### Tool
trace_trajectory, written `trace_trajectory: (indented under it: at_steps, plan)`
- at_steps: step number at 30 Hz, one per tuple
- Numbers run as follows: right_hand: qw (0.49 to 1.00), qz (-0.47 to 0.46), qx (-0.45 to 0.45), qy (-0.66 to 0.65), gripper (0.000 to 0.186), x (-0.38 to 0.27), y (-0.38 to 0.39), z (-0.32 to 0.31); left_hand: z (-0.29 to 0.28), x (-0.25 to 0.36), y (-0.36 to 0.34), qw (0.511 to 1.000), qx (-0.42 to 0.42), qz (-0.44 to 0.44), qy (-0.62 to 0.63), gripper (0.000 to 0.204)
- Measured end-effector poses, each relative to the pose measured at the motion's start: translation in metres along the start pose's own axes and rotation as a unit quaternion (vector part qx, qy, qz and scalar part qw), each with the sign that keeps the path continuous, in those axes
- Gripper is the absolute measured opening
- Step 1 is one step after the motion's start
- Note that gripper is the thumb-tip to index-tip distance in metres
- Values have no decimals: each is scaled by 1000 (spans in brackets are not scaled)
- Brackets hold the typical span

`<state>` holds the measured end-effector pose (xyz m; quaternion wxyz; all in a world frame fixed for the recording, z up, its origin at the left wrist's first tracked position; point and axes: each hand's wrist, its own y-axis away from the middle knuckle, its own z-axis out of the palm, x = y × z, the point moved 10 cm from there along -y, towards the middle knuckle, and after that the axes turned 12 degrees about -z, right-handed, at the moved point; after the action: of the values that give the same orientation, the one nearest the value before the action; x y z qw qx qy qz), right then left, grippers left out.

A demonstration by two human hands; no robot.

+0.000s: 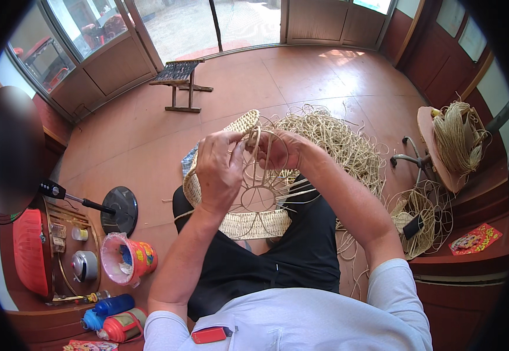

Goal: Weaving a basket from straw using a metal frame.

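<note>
Two hands are seen at work, close together at the far rim of one woven frame (254, 226), which is held up between the knees, probably so that it can be steadied and turned. The rim is pinched by the left hand (218, 167); the right hand (282, 150) is set just beside it among the wire loops, where its fingers are partly hidden, so its grip cannot be told. One small wire ring (258, 186) is shown at the frame's middle. To the far right, one heap of loose cord (333, 137) is spread on the floor (237, 82), seemingly kept within reach. One coil of cord (460, 136) is carried by one chair (433, 161) at the right. Counted elsewhere: one stool (178, 71) far left, one bucket (143, 257) near left.
</note>
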<state>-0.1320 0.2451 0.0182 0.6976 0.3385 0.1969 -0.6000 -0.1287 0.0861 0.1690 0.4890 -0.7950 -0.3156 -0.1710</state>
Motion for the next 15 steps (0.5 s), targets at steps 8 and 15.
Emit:
trace_trajectory:
  at_steps: [8,15]
  plan:
    - [994,58,-42,80,16,18,-2,-12,22,-6,29,994,-31,-98,-45,18]
    - [980,-16,28,194,15,-2,9,-18,32,-21,29,970,-100,-195,104,14]
